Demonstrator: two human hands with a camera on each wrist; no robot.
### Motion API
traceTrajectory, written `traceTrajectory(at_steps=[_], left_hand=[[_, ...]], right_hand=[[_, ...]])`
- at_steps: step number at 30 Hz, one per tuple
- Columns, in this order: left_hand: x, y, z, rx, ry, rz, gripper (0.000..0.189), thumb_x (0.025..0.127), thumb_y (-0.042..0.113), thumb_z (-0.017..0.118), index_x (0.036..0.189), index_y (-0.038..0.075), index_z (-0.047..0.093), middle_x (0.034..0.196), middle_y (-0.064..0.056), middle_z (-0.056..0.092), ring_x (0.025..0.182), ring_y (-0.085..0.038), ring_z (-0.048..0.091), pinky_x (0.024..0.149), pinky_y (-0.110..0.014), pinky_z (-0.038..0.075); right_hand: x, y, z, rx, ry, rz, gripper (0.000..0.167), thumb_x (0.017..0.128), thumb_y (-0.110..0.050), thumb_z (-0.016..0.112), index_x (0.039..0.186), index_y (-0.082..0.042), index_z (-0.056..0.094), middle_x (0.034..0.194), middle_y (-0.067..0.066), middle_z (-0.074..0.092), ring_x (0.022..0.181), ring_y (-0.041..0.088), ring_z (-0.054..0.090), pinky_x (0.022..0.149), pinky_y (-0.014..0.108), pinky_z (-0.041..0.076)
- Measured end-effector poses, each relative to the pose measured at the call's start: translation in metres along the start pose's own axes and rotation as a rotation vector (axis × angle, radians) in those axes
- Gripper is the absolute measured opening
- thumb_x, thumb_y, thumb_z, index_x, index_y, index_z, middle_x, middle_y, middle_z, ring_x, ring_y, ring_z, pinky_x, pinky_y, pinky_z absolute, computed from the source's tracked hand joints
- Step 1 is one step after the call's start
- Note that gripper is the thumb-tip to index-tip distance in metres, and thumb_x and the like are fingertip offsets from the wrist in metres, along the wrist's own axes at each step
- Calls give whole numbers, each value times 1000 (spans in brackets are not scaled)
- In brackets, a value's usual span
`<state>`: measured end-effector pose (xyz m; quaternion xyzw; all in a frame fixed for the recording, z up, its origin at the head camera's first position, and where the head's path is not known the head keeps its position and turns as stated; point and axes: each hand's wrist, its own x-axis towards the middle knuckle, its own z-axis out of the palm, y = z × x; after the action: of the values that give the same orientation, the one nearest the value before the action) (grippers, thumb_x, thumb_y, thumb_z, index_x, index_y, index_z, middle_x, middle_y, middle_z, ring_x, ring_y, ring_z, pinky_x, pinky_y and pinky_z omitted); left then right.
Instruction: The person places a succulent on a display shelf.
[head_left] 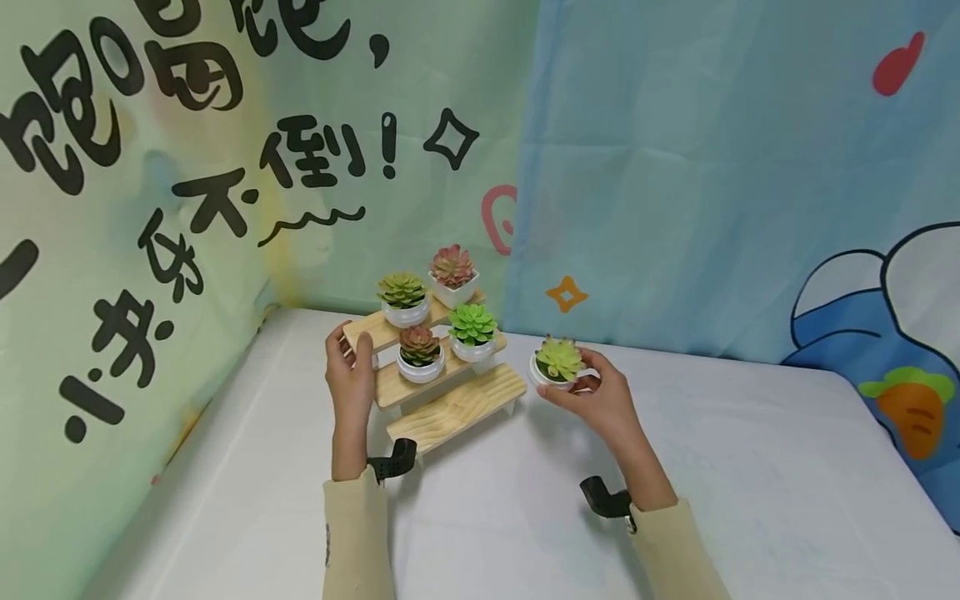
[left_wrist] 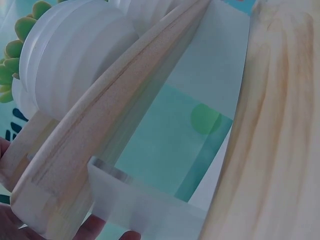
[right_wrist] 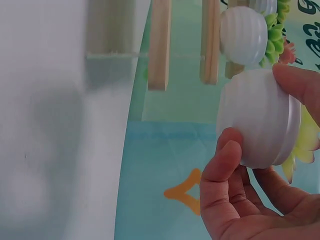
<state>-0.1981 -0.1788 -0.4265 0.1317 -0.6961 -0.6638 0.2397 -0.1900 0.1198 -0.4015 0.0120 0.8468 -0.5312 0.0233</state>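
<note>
A three-tier wooden display stand (head_left: pixel 453 408) with clear supports stands on the table. My left hand (head_left: pixel 351 387) grips its left end, thumb in front of the upper boards and fingers behind; fingertips show under the board in the left wrist view. On the top tier sit a green succulent (head_left: pixel 403 292) and a pink one (head_left: pixel 453 268); on the middle tier, a reddish-brown succulent (head_left: pixel 419 347) and a bright green one (head_left: pixel 473 325). The bottom board is bare. My right hand (head_left: pixel 600 396) holds a yellow-green succulent in a white pot (right_wrist: pixel 255 117), just right of the stand, fingers around the pot.
A white cloth covers the table (head_left: pixel 712 450). Behind it hangs a blue-green printed backdrop (head_left: pixel 660 208), which also runs along the left side with large black lettering. Each wrist wears a black camera mount (head_left: pixel 606 498).
</note>
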Motion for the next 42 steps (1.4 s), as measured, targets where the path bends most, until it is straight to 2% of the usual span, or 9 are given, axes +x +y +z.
traceTrajectory(at_steps=[15,23,29,36,42], left_hand=[[1,0,2,-11,0,7,46,99,20,47,139,-2,41,135,-28,47,124,-44,49,104,-54,37],[2,0,1,0,13,0,46,99,20,48,139,-2,41,135,-27,48,123,-43,50,103,-53,39],[1,0,0,-10,7,-4,46,99,20,47,140,-2,41,135,-28,47,124,-44,49,103,-54,38],[1,-1,1,-11,2,-3,47,99,20,47,140,-2,40,135,-28,47,124,-44,49,103,-54,38],[1,0,0,-13,-4,-3,47,99,20,47,141,-2,39,136,-28,47,124,-44,48,103,-55,38]], right_hand=[[-6,-2,31,135,-31,-35,73,76,-5,80,140,0,45,123,16,51,85,11,54,69,17,47],[-6,1,46,145,-89,-89,71,76,-2,80,138,1,47,121,18,52,79,10,55,67,19,47],[-7,5,61,157,-121,-88,71,75,-3,81,138,1,48,121,17,55,78,12,53,66,20,46],[-8,4,73,103,-129,-109,69,74,-7,83,134,3,51,97,13,60,73,14,54,64,23,47],[-9,-1,79,55,-126,-115,71,73,-8,84,134,4,51,91,10,58,73,16,52,64,23,45]])
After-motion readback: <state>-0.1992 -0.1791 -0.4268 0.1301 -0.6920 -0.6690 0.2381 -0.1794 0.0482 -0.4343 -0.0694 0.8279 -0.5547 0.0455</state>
